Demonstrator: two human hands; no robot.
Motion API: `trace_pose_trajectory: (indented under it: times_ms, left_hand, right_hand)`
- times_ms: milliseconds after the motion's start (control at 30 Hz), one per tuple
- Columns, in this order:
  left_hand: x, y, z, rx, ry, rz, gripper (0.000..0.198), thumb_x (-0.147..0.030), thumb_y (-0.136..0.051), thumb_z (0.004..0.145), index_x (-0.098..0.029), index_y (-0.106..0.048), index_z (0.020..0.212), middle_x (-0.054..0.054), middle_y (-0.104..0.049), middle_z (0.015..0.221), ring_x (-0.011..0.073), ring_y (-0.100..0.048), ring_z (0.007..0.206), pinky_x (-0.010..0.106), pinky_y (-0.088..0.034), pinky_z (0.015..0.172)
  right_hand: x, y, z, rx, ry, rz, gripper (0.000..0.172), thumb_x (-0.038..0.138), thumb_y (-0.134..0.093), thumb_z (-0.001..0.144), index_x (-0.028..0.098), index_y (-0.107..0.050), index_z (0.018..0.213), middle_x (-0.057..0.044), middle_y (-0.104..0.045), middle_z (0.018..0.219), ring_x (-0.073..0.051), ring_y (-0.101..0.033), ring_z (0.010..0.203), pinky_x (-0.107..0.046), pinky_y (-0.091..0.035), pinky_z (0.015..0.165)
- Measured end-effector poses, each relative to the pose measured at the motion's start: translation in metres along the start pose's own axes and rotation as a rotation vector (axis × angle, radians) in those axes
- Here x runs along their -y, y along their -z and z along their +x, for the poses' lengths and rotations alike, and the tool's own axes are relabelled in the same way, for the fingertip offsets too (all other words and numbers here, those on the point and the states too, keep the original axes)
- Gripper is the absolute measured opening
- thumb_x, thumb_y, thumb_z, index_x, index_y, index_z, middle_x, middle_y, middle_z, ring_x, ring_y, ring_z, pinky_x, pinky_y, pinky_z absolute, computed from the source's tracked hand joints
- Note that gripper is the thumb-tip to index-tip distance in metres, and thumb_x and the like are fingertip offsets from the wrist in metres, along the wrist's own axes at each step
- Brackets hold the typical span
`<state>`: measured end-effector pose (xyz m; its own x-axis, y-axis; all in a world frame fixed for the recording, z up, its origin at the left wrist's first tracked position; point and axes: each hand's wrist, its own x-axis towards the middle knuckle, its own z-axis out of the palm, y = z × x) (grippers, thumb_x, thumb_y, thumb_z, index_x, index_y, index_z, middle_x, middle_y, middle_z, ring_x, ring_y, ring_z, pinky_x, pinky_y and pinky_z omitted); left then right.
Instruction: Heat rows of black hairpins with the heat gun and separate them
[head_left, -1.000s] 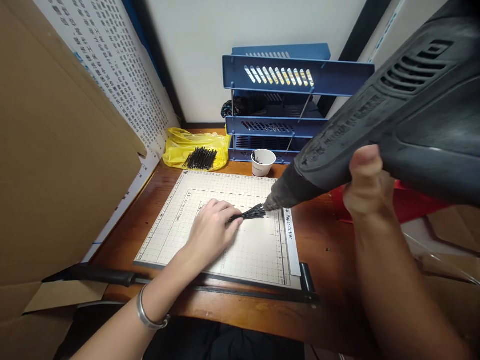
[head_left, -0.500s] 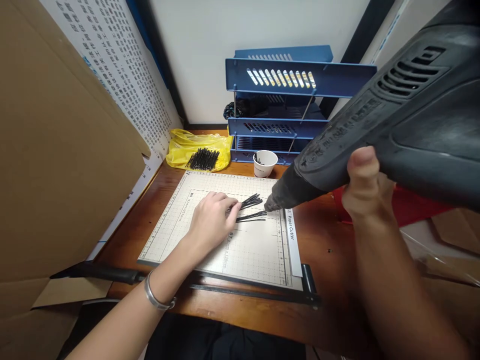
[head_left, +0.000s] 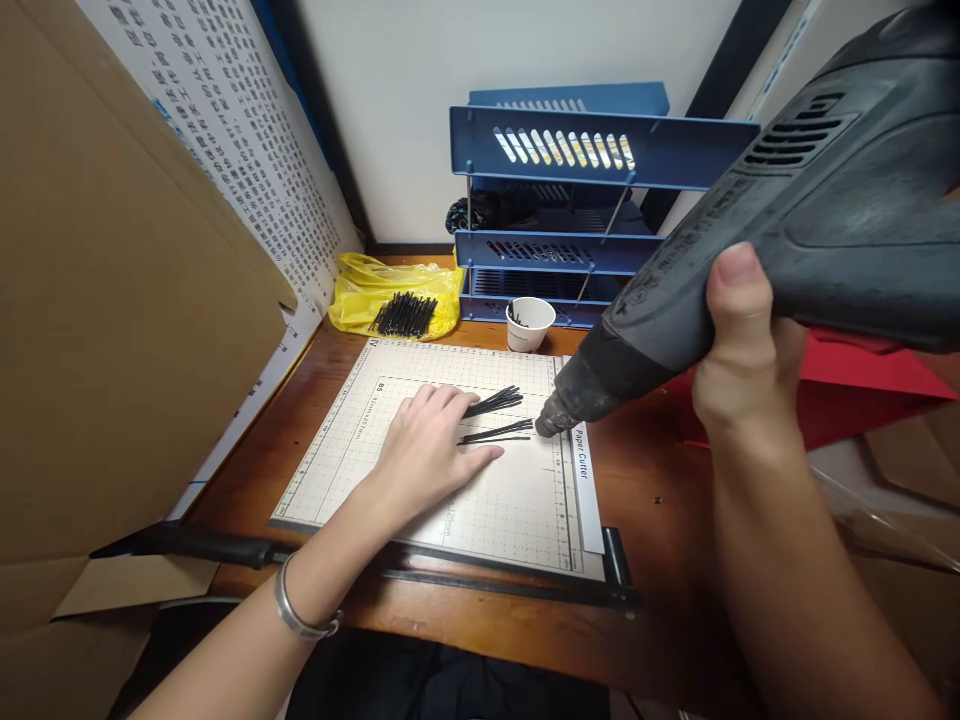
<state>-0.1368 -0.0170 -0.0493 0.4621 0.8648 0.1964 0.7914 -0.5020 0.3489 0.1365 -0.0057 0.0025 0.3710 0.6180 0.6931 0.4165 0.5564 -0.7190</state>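
My right hand (head_left: 746, 350) grips a dark grey heat gun (head_left: 705, 250), which slants down from the upper right. Its blackened nozzle stops just right of several thin black tubes (head_left: 499, 432) lying on the paper cutter board (head_left: 495, 510). They lie in two loose groups, one behind the other, their right ends fanned toward the nozzle. My left hand (head_left: 427, 440) rests on the board at the tubes' left ends, thumb stretched out and apart from the fingers. Its fingertips partly cover the rear group (head_left: 499, 400), and whether they press on it is hidden.
A yellow bag (head_left: 352, 300) with a pile of black tubes (head_left: 405, 314) and a white paper cup (head_left: 530, 325) stand behind the board. Blue trays (head_left: 540, 150) rise at the back. The cutter's handle (head_left: 202, 545) lies front left, a cardboard sheet (head_left: 112, 300) at left, something red (head_left: 862, 390) at right.
My left thumb has moved away from the fingers, toward the front right, leaving more of the tubes showing. The heat gun's nozzle has shifted slightly right and toward me.
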Motion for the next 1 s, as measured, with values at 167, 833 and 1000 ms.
trace_pose_trajectory:
  times_ms: [167,833,1000]
  left_hand:
    - [0.0,-0.005,0.007,0.001,0.015,0.001,0.024,-0.036,-0.074,0.092,-0.018,-0.073,0.107,0.007,-0.073,0.106,0.0304,-0.061,0.103,0.044,-0.049,0.088]
    - [0.011,-0.004,0.011,-0.055,0.063,-0.134,0.013,-0.032,-0.074,0.091,-0.021,-0.069,0.092,0.003,-0.073,0.091,0.0255,-0.062,0.092,0.038,-0.047,0.082]
    - [0.012,-0.002,0.005,-0.053,0.099,-0.169,0.02,-0.029,-0.079,0.084,-0.021,-0.062,0.091,0.003,-0.068,0.089,0.0256,-0.061,0.091,0.037,-0.047,0.078]
  right_hand:
    - [0.001,-0.006,-0.002,-0.076,-0.012,-0.095,0.049,0.057,-0.064,0.093,0.038,-0.062,0.138,0.008,-0.052,0.149,-0.026,-0.029,0.153,-0.05,-0.005,0.133]
    - [-0.005,-0.001,-0.006,0.053,-0.009,-0.161,0.059,0.066,-0.051,0.097,0.033,-0.054,0.146,-0.001,-0.043,0.157,-0.026,-0.024,0.156,-0.052,0.001,0.131]
    - [-0.007,-0.003,-0.01,0.093,0.041,-0.151,0.049,0.059,-0.052,0.099,0.033,-0.058,0.14,0.004,-0.043,0.157,-0.019,-0.023,0.156,-0.049,0.003,0.132]
